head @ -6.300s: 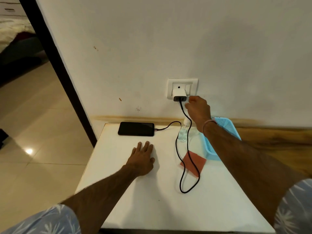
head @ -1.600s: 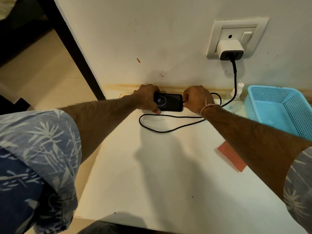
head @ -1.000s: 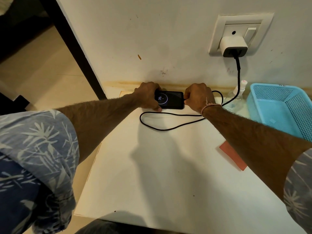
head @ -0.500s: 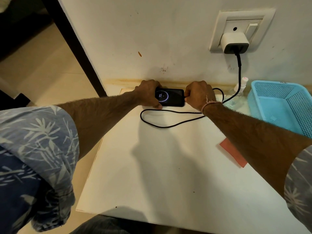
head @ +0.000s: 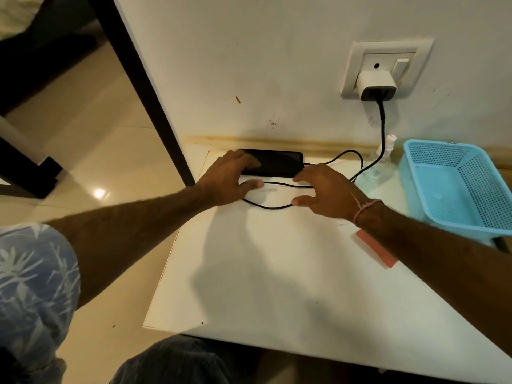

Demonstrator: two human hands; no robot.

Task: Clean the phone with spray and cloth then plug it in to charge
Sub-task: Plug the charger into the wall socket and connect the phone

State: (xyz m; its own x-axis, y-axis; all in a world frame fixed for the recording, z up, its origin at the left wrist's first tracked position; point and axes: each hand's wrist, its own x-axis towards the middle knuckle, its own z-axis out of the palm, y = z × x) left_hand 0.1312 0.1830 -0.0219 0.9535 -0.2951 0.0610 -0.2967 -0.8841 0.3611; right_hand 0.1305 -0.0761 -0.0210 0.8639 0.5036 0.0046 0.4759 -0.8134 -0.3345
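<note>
I read the phone [head: 277,162] as lying flat, screen dark, at the far left corner of the table [head: 277,273], with its long side along the far edge below the wall. The black cable [head: 383,123] enters the phone's right end, loops on the table just in front of it, and rises to the white charger [head: 376,84] seated in the wall socket [head: 388,51].

Left hand [head: 230,176]: fingers spread wide, gripping nothing. Its fingertips overlap the phone's left end; I cannot tell whether they make contact.

Right hand [head: 324,191]: fingers spread wide, empty, with the fingertips just beside the phone's right end, near the cable plug.

The clear spray bottle [head: 383,159] stands upright at the far edge, between the phone and the blue basket [head: 457,187], and the cable crosses in front of it. The basket sits at the far right corner. The red cloth [head: 376,249] lies flat towards the right edge, partly hidden by the right forearm.
</note>
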